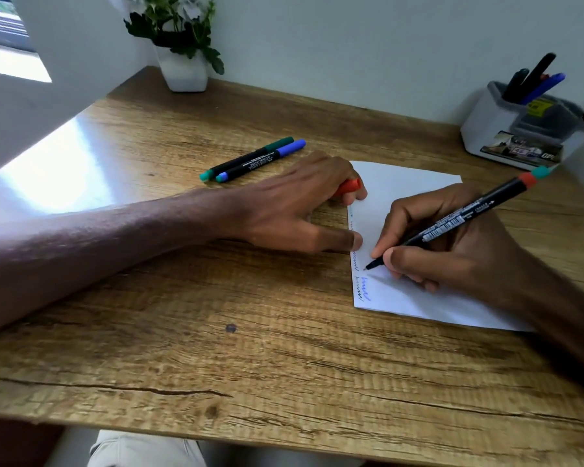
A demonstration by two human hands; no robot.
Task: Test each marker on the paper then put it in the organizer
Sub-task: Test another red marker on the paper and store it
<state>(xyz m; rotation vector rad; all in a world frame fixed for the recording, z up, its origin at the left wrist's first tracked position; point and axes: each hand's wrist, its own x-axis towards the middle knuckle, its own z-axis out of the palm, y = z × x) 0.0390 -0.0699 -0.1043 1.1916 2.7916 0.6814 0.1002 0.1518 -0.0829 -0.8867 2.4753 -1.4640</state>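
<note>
Head view: marker (pixel 452 224), judged light, stiff and slim, tip on the paper (pixel 402 187) near its left edge. My right grip (pixel 452 254) pinches the barrel low, for control. My left grip (pixel 297 200) curls round a red cap (pixel 349 187), thumb on the thin sheet's edge. The organizer (pixel 493 129) stands at the table's (pixel 182 315) far right.

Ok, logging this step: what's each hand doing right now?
Left hand: holds the red cap.
Right hand: grips a marker, tip at the paper.

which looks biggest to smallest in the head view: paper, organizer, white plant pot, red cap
1. paper
2. organizer
3. white plant pot
4. red cap, partly hidden
Organizer and pot sit farther back, so real sizes are unsure.
</note>
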